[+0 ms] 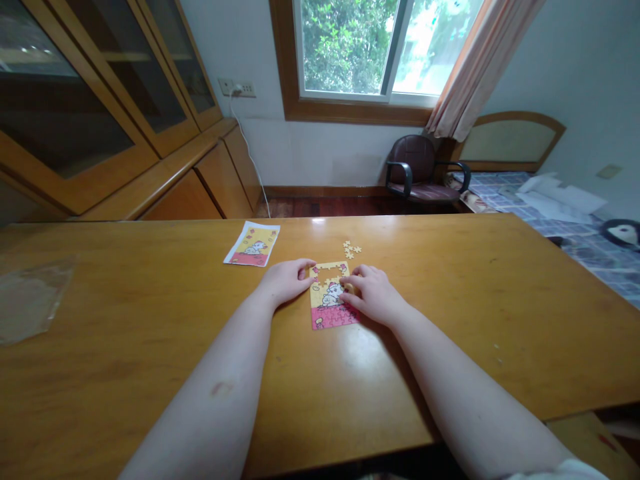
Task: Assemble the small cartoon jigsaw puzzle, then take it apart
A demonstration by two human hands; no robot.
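A small jigsaw puzzle [330, 318] lies flat on the wooden table, yellow at the top and pink below, with white cartoon animals in the middle. A gap in its upper part shows the table within the yellow frame. My left hand [289, 281] rests at the puzzle's upper left edge, thumb and forefinger apart. Over the right side reaches my right hand [373, 293], its fingers spread and their tips on or just above the pieces; I make out nothing between them. Several loose puzzle pieces [349, 251] lie in a cluster beyond the puzzle.
A printed picture card [253, 244] with the same design lies at the table's back, left of the puzzle. A clear plastic bag [33, 300] is at the far left of the table [165, 320]. Beyond the table stand an office chair [423, 170] and a bed [530, 200].
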